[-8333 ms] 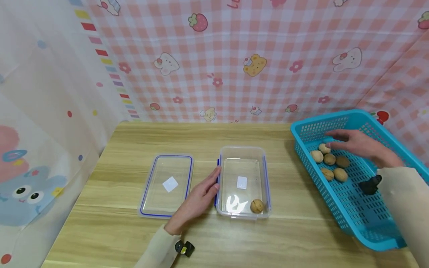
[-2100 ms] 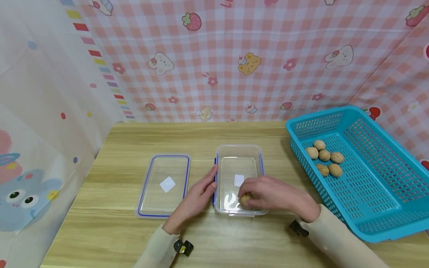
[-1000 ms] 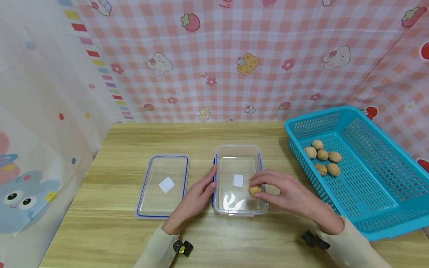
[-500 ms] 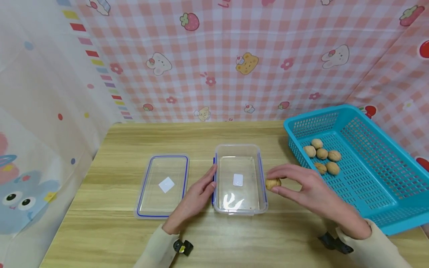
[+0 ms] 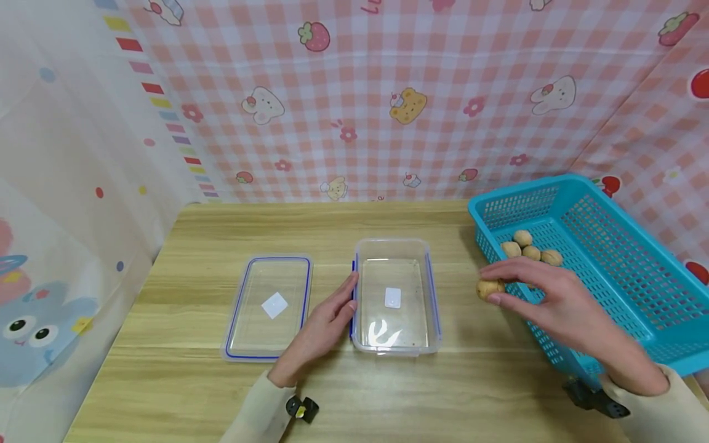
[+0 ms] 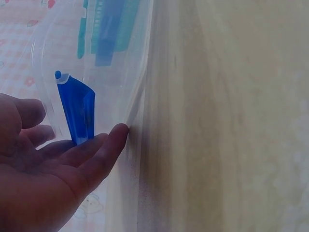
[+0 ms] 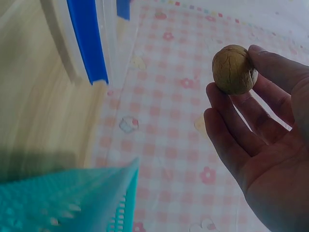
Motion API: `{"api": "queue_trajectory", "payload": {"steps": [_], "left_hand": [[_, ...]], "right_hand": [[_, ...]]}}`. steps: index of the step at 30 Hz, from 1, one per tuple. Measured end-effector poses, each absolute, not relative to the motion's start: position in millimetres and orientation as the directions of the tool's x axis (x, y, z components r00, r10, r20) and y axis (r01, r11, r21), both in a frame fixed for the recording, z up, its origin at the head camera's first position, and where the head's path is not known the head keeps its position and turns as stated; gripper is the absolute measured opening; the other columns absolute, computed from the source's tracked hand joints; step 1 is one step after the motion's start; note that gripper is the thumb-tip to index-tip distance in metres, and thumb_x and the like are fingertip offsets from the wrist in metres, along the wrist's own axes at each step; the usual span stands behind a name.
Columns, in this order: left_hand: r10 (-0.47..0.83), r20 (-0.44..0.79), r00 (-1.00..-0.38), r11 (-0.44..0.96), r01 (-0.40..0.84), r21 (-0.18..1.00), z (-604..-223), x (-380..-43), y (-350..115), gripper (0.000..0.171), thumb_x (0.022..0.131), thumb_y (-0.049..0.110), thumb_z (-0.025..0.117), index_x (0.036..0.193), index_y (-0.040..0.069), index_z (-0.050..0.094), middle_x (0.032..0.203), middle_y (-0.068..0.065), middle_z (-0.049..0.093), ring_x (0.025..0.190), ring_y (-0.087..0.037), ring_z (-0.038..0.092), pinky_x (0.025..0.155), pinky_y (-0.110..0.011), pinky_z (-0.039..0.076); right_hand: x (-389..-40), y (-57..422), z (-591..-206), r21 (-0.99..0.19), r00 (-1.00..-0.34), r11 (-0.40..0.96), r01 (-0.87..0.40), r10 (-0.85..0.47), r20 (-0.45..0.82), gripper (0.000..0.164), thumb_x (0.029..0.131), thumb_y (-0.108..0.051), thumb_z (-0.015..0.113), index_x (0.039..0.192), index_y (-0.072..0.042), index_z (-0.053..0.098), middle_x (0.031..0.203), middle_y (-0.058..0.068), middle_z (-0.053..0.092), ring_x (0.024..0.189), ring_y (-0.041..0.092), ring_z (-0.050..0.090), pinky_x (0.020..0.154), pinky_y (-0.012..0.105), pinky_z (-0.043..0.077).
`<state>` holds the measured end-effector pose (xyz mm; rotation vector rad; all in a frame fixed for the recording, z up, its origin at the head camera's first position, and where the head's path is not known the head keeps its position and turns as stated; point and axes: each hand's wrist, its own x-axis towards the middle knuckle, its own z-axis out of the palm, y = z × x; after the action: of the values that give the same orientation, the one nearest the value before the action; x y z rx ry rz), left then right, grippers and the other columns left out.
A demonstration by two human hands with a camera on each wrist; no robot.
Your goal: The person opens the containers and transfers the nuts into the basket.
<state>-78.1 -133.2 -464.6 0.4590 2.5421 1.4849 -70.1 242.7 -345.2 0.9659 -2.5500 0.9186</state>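
Observation:
In the head view my right hand (image 5: 559, 301) pinches a walnut (image 5: 490, 288) between thumb and fingers, above the near left rim of the blue basket. The right wrist view shows that same walnut (image 7: 234, 69) held at the fingertips, clear of the basket. My left hand (image 5: 324, 326) rests with its fingers against the left side of a clear plastic container (image 5: 412, 332). In the left wrist view its fingertips touch the container wall by a blue clip (image 6: 79, 111). No walnut lies in the container; a white square label shows on its bottom.
A blue perforated basket (image 5: 620, 215) stands at the right with several walnuts (image 5: 532, 253) in its left part, some hidden behind the right hand. The container's lid (image 5: 249, 314), with a blue seal, lies left of the left hand. A checked cloth (image 5: 354, 80) hangs behind the table (image 5: 183, 295).
My right hand has gripped the walnut in the container, lifted it out and carried it right, to the basket's edge. The left hand stays at the container's side.

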Motion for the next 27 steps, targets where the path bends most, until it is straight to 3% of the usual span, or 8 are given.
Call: {"api": "queue_trajectory", "payload": {"steps": [9, 21, 27], "left_hand": [[0.342, 0.005, -0.940, 0.469, 0.175, 0.865, -464.4, -78.5, -132.8, 0.053, 0.113, 0.023, 0.044, 0.163, 0.015, 0.029, 0.169, -0.003, 0.026, 0.155, -0.020, 0.025, 0.126, -0.043, 0.024], [0.341, 0.017, -0.940, 0.460, 0.182, 0.869, -464.7, -78.8, -133.0, 0.052, 0.113, 0.022, 0.044, 0.163, 0.015, 0.029, 0.169, -0.005, 0.025, 0.155, -0.022, 0.025, 0.126, -0.044, 0.023], [0.345, 0.022, -0.938, 0.454, 0.187, 0.871, -464.8, -77.9, -132.7, 0.053, 0.113, 0.022, 0.043, 0.163, 0.014, 0.029, 0.169, -0.005, 0.025, 0.155, -0.023, 0.025, 0.125, -0.045, 0.023]], "right_hand": [[-80.5, 273.9, -334.8, -0.446, -0.758, 0.622, -0.644, -0.441, 0.479, 0.060, 0.071, 0.012, 0.087, 0.120, -0.020, 0.076, 0.113, -0.012, 0.073, 0.104, -0.009, 0.062, 0.089, 0.005, 0.045], [-106.9, 309.0, -341.2, -0.514, -0.857, 0.695, -0.503, -0.325, 0.399, 0.040, 0.083, 0.007, 0.082, 0.117, -0.013, 0.077, 0.110, -0.014, 0.071, 0.100, -0.015, 0.061, 0.084, 0.000, 0.045], [-122.0, 320.9, -346.8, -0.519, -0.920, 0.765, -0.382, -0.258, 0.297, 0.027, 0.092, -0.006, 0.079, 0.118, -0.011, 0.076, 0.107, 0.001, 0.072, 0.096, -0.021, 0.053, 0.080, -0.004, 0.040]]}}
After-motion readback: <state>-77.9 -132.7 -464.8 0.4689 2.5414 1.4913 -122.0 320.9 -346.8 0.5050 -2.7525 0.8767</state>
